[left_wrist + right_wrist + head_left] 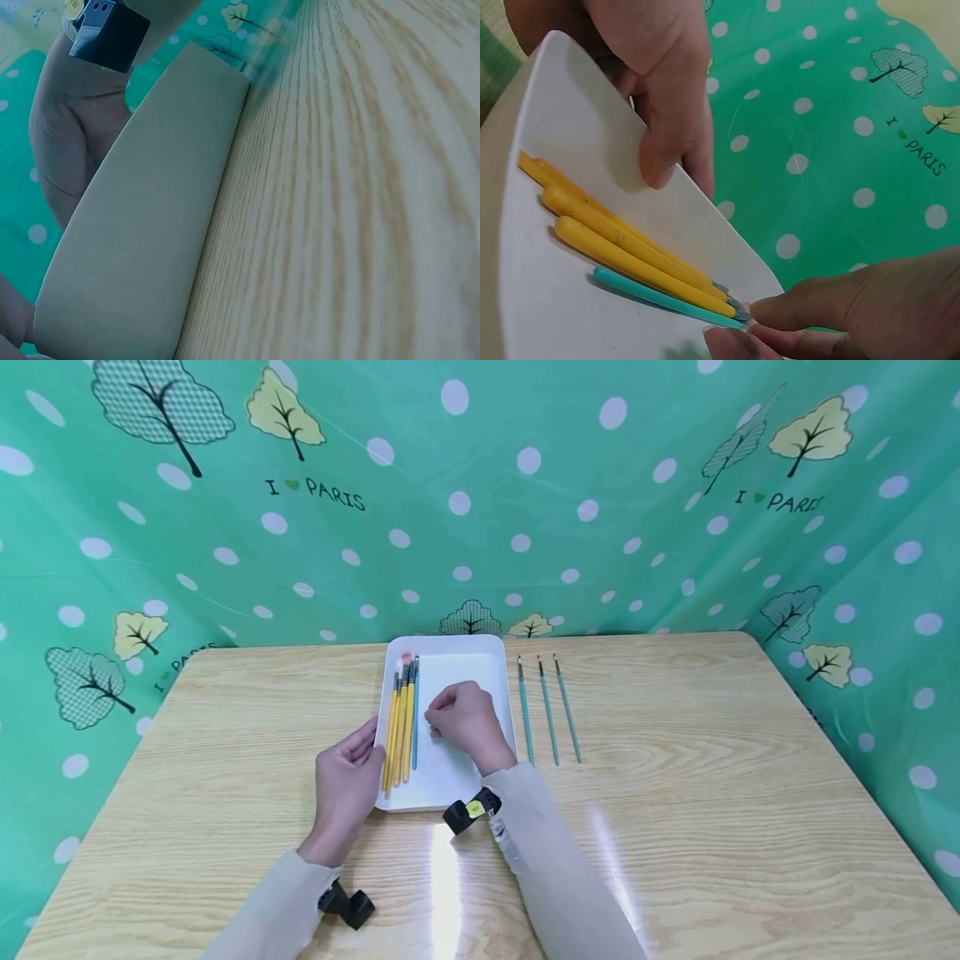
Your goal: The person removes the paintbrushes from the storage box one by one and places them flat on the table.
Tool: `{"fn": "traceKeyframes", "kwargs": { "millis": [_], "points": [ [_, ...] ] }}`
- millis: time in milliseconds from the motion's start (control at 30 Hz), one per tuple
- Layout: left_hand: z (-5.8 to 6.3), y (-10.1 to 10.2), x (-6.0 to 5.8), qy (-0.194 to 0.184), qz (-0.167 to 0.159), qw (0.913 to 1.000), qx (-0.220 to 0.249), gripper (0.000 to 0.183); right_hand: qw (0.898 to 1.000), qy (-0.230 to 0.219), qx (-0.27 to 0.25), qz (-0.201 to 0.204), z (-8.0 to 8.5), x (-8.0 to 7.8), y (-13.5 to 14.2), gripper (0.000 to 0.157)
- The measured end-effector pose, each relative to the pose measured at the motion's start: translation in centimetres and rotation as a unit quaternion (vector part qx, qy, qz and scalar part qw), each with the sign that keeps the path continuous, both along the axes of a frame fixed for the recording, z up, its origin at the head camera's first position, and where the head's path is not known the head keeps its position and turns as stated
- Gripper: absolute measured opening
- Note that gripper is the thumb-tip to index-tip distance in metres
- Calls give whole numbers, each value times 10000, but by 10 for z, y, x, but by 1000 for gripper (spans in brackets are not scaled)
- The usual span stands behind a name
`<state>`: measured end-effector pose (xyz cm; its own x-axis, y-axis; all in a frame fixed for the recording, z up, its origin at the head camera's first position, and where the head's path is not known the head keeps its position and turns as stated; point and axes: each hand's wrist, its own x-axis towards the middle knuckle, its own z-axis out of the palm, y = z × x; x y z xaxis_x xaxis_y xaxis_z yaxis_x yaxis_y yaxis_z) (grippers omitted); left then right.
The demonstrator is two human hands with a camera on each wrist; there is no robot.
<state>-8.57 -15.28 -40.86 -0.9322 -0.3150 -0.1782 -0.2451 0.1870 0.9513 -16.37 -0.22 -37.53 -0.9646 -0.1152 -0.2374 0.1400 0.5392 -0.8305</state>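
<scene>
A white tray (pixel 461 647) holds several yellow-handled paintbrushes (pixel 400 727) along its left side, with one teal-handled paintbrush (pixel 416 727) lying beside them. My left hand (pixel 347 781) grips the tray's left edge; in the right wrist view its thumb (pixel 658 161) is inside the rim and its fingers outside. Over the tray hovers my right hand (pixel 467 718), fingers bent, fingertips slightly right of the teal brush in the head view. In the right wrist view those fingertips (pixel 769 309) cover the brush's bristle end, a small gap between thumb and finger.
Three teal paintbrushes lie side by side on the wooden table (pixel 675 777) right of the tray: one near it (pixel 526 710), a middle one (pixel 548 710) and an outer one (pixel 567 708). A green dotted cloth (pixel 480 543) hangs behind the table.
</scene>
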Motion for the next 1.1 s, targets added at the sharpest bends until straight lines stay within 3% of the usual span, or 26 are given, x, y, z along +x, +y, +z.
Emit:
{"fn": "traceKeyframes", "kwargs": {
  "millis": [400, 800, 1100],
  "points": [
    [-2, -1, 0, 77, 23, 9999, 109, 47, 9988, -365, 301, 126, -3, 5, -14, 4],
    [-2, -1, 1, 9, 45, 10000, 36, 46, 9963, 67, 840, 175, -13, 10, -24, 11],
    [-2, -1, 1, 76, 24, 9999, 75, 46, 9932, -149, 1149, 76, -6, 9, -14, 18]
  ]
}}
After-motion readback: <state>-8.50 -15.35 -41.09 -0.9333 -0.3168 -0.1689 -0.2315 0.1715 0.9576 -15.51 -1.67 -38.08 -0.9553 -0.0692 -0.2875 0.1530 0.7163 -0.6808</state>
